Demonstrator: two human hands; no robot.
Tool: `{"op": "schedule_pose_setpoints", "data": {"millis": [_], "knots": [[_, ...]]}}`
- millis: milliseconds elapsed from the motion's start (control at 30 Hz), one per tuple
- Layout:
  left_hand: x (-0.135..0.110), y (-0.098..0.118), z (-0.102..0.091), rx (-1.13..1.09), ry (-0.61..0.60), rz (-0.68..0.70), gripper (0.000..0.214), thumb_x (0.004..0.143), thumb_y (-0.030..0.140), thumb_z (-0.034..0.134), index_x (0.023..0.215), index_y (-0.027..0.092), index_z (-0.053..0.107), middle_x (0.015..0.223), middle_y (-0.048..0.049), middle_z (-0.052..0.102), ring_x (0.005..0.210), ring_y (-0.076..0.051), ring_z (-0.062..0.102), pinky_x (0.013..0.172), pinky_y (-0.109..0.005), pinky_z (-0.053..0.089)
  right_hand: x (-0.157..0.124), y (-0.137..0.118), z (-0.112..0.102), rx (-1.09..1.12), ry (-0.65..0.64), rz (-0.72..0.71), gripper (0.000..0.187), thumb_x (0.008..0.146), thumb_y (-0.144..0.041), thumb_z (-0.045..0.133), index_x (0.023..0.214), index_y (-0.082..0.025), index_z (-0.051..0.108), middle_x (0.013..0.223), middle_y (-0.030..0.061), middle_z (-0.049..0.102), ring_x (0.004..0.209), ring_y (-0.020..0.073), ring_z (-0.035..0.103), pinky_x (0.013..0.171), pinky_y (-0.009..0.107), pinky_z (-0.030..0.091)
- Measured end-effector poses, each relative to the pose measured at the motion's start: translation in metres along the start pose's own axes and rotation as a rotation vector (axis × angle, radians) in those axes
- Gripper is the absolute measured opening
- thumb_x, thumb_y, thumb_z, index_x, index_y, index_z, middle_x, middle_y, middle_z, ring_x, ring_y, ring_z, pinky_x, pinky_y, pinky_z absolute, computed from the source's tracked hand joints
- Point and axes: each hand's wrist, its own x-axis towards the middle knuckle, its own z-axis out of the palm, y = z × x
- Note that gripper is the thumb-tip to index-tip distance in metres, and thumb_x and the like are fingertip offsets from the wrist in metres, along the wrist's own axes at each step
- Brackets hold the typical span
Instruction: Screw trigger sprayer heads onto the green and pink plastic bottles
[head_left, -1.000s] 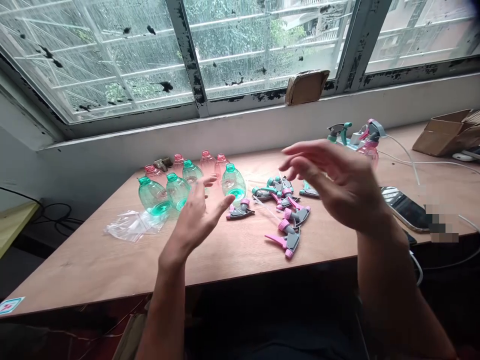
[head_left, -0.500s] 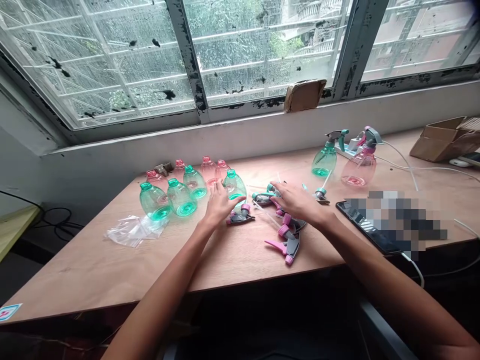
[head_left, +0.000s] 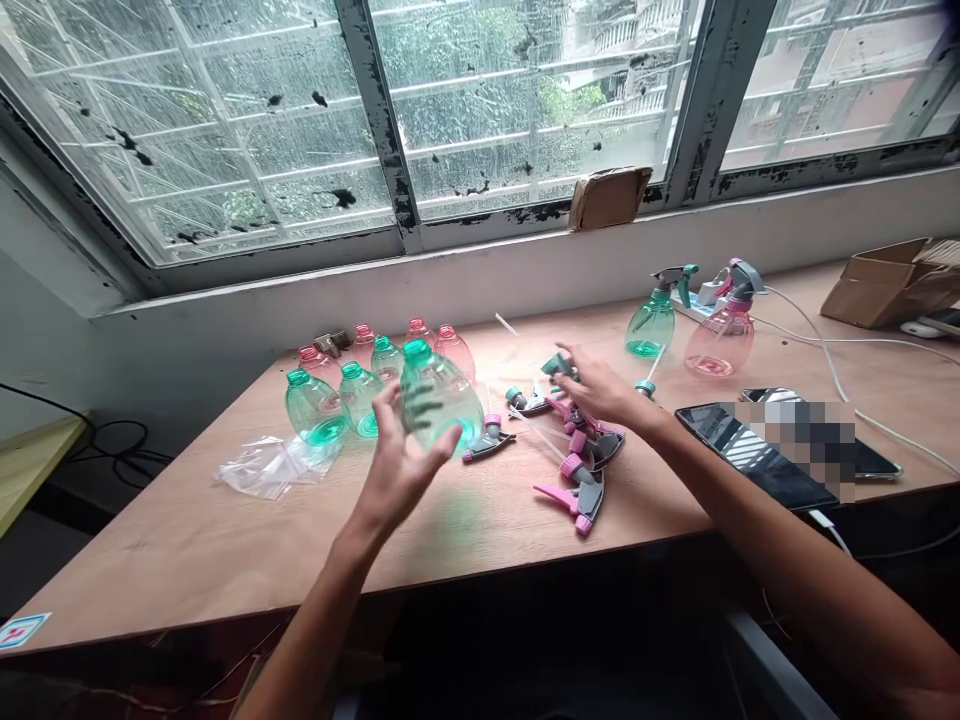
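Note:
My left hand (head_left: pixel 397 465) is closed around a translucent green bottle (head_left: pixel 439 395), lifted off the table with its open threaded neck up. In my right hand (head_left: pixel 600 387) a green spray head (head_left: pixel 556 367) is pinched; a thin pale tube (head_left: pixel 506 323) shows in line with it, to its upper left. Below that hand lies a cluster of loose spray heads, among them a pink-and-grey trigger (head_left: pixel 583 492) near the table's front edge and a green-collared one (head_left: pixel 529 402). Left of the held bottle stand open green bottles (head_left: pixel 315 408) and pink bottles (head_left: pixel 456 350).
A clear plastic bag (head_left: pixel 274 468) lies at the left. Assembled green (head_left: pixel 651 325) and pink (head_left: pixel 720 342) spray bottles stand at the back right. Phones (head_left: pixel 750 460) with a cable lie on the right. A cardboard box (head_left: pixel 885 280) sits at the far right.
My left hand has picked up the front green bottle and brought it nearer. My right hand has raised a green spray head from the cluster.

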Motion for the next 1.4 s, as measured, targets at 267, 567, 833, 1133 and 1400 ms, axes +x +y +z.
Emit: {"op": "schedule_pose_setpoints", "data": {"millis": [267, 567, 833, 1133, 1400], "knots": [[-0.072, -0.012, 0.018, -0.408, 0.035, -0.324, 0.075, 0.075, 0.042, 0.087, 0.138, 0.027, 0.049, 0.138, -0.0105, 0.060, 0.127, -0.032, 0.060, 0.104, -0.040, 0.050, -0.109, -0.008, 0.015, 0.715, 0.318, 0.053, 0.027, 0.090, -0.043, 0.074, 0.096, -0.024, 0.056, 0.092, 0.0055, 0.070, 0.088, 0.0271, 0.074, 0.069, 0.034, 0.060], [-0.058, -0.015, 0.025, -0.563, 0.084, -0.376, 0.065, 0.070, 0.048, 0.092, 0.123, 0.021, 0.065, 0.128, -0.0097, 0.069, 0.123, -0.030, 0.060, 0.100, -0.034, 0.047, -0.130, 0.010, 0.047, 1.000, 0.476, -0.006, 0.023, 0.084, -0.032, 0.084, 0.105, -0.026, 0.074, 0.107, 0.0044, 0.075, 0.101, 0.0228, 0.070, 0.084, 0.031, 0.060], [-0.057, -0.018, 0.025, -0.788, 0.209, -0.437, 0.057, 0.082, 0.068, 0.073, 0.111, 0.018, 0.071, 0.107, -0.0086, 0.077, 0.105, -0.028, 0.070, 0.091, -0.036, 0.052, -0.125, 0.006, 0.036, 1.479, 0.492, 0.249, 0.019, 0.094, -0.043, 0.070, 0.093, -0.026, 0.063, 0.077, -0.0027, 0.057, 0.057, 0.0125, 0.051, 0.044, 0.020, 0.041], [-0.055, -0.018, 0.025, -0.891, 0.291, -0.414, 0.053, 0.085, 0.068, 0.070, 0.105, 0.019, 0.075, 0.100, -0.0052, 0.079, 0.103, -0.026, 0.073, 0.098, -0.038, 0.052, -0.125, 0.002, 0.036, 1.472, 0.456, 0.242, 0.023, 0.092, -0.042, 0.074, 0.089, -0.023, 0.061, 0.069, -0.0063, 0.049, 0.053, 0.0088, 0.044, 0.041, 0.016, 0.039], [-0.058, -0.018, 0.028, -0.892, 0.215, -0.461, 0.057, 0.082, 0.066, 0.074, 0.111, 0.017, 0.073, 0.110, -0.0084, 0.078, 0.109, -0.028, 0.071, 0.098, -0.038, 0.052, -0.130, -0.022, 0.047, 1.154, 0.118, 0.167, 0.028, 0.095, -0.049, 0.070, 0.099, -0.024, 0.058, 0.072, -0.0038, 0.064, 0.053, 0.0110, 0.057, 0.046, 0.021, 0.047]]}}
